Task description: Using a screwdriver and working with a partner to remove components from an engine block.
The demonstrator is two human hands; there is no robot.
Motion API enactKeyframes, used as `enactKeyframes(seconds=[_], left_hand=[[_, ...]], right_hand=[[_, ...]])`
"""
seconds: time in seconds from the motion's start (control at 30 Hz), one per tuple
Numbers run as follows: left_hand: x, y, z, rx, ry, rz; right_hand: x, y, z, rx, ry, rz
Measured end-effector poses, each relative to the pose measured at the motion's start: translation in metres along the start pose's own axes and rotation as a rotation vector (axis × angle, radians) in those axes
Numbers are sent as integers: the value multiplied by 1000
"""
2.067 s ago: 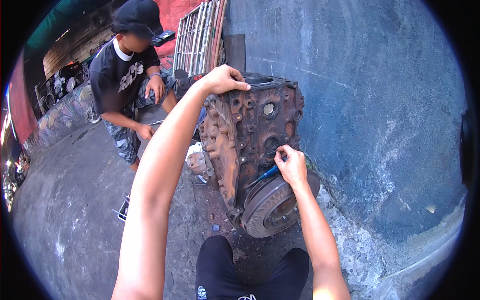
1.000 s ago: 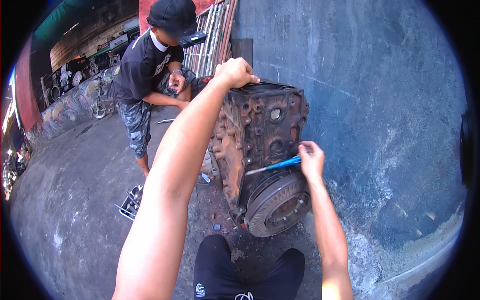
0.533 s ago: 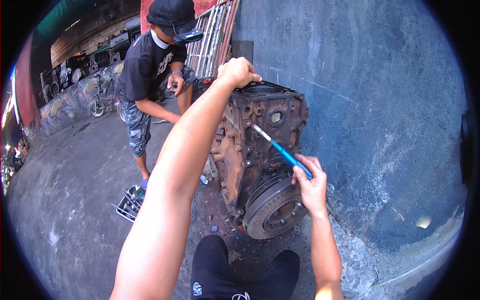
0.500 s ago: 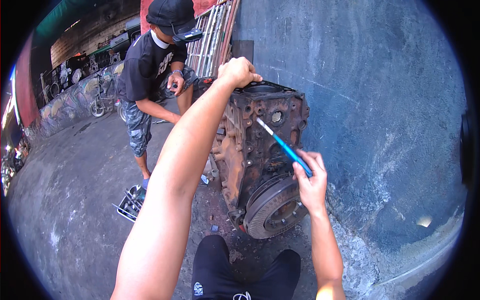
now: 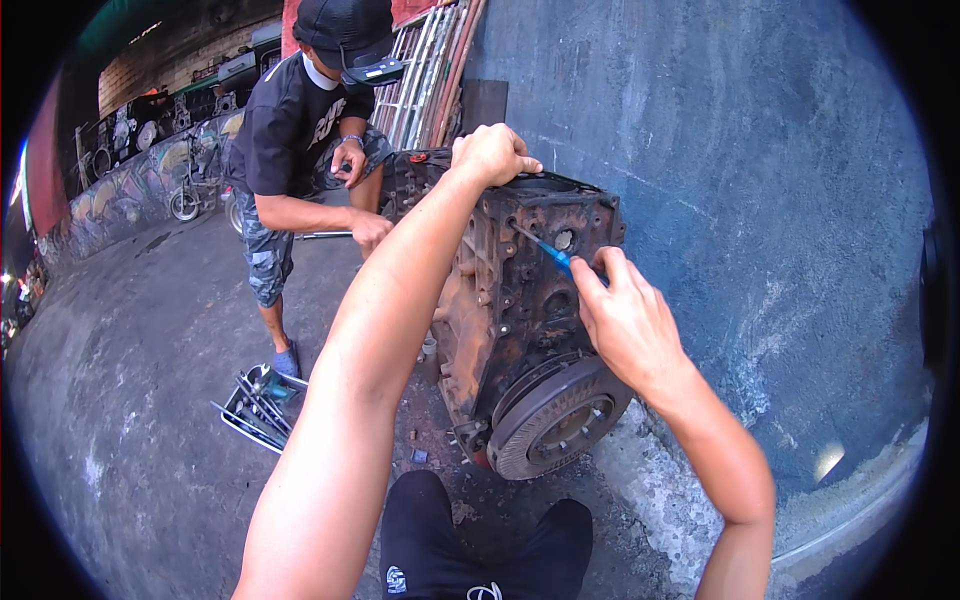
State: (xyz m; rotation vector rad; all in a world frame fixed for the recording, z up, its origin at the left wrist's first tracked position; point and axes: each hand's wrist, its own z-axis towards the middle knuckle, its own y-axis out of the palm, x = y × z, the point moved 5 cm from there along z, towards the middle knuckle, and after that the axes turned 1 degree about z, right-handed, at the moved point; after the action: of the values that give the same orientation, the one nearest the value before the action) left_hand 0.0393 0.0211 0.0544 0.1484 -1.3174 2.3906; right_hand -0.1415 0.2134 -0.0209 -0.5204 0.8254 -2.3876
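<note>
A rusty engine block (image 5: 470,290) stands in front of me, its round ribbed pulley (image 5: 560,425) low on the near face. My left hand (image 5: 492,157) is closed over the block's top edge, thumb pointing right, most fingers hidden behind the hand. In my right hand (image 5: 632,312) is a slim tool with a blue handle (image 5: 555,255) and a thin pale shaft. Its tip meets, or nearly meets, the upper part of the near face, by a small hole left of a larger round opening (image 5: 565,240). Whether the tip enters the hole I cannot tell.
A co-worker (image 5: 300,130) in a black shirt and cap bends over the block's far left side. Beside that person's foot sits a tray of tools (image 5: 255,415). A blue wall (image 5: 760,200) rises close on the right. Metal bars (image 5: 425,80) lean behind.
My right hand has swung up, bringing the tool's tip close against the block, its back now toward me. My left hand keeps its hold. The co-worker's lower hand shows more clearly.
</note>
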Motion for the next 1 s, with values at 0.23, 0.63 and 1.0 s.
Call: enactKeyframes(seconds=[0.23,0.63,1.0], left_hand=[[3,9,-8,10,112,-42],[-8,28,-2,-112,107,-105],[-9,35,4,-165,126,-119]], right_hand=[[-11,2,43,-346,-233,-364],[33,49,-1,-328,387,572],[19,107,-46,-58,835,1690]])
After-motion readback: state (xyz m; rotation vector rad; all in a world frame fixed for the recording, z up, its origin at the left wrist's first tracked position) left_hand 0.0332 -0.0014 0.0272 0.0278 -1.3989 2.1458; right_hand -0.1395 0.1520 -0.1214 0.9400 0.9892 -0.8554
